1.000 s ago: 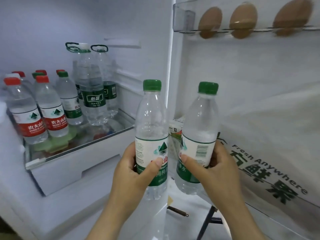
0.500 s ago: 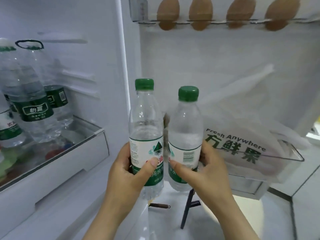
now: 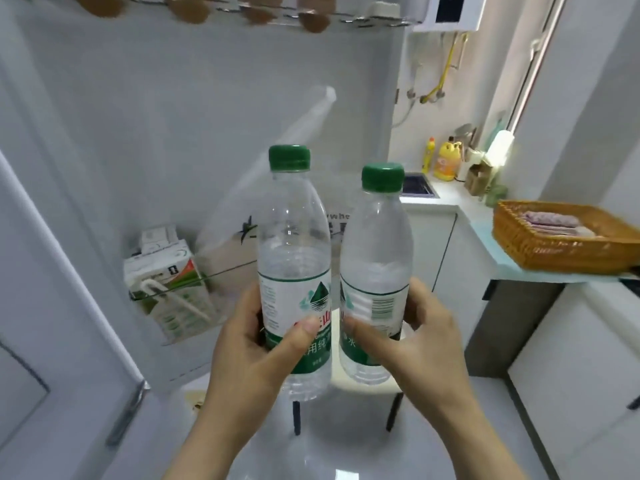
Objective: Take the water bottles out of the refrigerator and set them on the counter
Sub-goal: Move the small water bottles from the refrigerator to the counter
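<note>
I hold two clear water bottles with green caps upright and side by side in front of me. My left hand (image 3: 252,344) grips the left bottle (image 3: 294,258) round its white and green label. My right hand (image 3: 412,337) grips the right bottle (image 3: 375,251) low on its label, thumb across the front. Behind them is the open refrigerator door (image 3: 194,116). The counter (image 3: 491,251) with a light blue top lies to the right, farther back.
A door bin (image 3: 180,299) holds milk cartons and a plastic bag (image 3: 242,209). Eggs (image 3: 188,12) sit in the top door rack. A wicker basket (image 3: 561,237) with folded cloths rests on the counter. Yellow detergent bottles (image 3: 446,161) stand by the sink (image 3: 417,187). A stool (image 3: 360,388) stands below the bottles.
The view has swung right: the fridge shelf with its other bottles has left the frame, and the counter, basket and sink have come in. Both hands still hold their bottles.
</note>
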### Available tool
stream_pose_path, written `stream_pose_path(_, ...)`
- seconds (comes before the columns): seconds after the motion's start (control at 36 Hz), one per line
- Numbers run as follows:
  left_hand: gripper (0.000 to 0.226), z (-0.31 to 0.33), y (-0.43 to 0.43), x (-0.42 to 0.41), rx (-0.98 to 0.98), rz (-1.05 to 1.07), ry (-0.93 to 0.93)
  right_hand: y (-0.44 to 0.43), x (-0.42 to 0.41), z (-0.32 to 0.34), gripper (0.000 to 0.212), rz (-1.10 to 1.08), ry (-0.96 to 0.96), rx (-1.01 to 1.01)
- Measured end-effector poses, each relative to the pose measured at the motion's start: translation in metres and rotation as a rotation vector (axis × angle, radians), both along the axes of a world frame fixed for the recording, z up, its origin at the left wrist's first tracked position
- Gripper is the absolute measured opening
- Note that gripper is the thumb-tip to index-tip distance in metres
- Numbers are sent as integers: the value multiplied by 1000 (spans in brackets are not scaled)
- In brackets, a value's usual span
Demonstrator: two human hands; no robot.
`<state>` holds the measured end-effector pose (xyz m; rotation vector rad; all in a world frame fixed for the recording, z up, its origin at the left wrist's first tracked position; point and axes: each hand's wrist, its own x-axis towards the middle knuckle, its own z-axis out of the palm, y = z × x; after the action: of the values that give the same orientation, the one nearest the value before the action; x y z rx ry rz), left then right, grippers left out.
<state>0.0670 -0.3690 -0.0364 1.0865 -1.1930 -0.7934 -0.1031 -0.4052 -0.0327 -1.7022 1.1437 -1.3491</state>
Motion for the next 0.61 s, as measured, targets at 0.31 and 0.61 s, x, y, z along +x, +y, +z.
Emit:
stream_pose_path(0.31, 65, 4, -45, -125, 32, -298, 0, 4, -132, 0, 44, -258, -50, 67)
stream_pose_path(0.61, 49, 3, -65, -278, 6, -545, -23, 34, -275, 6, 39, -538, -38, 15)
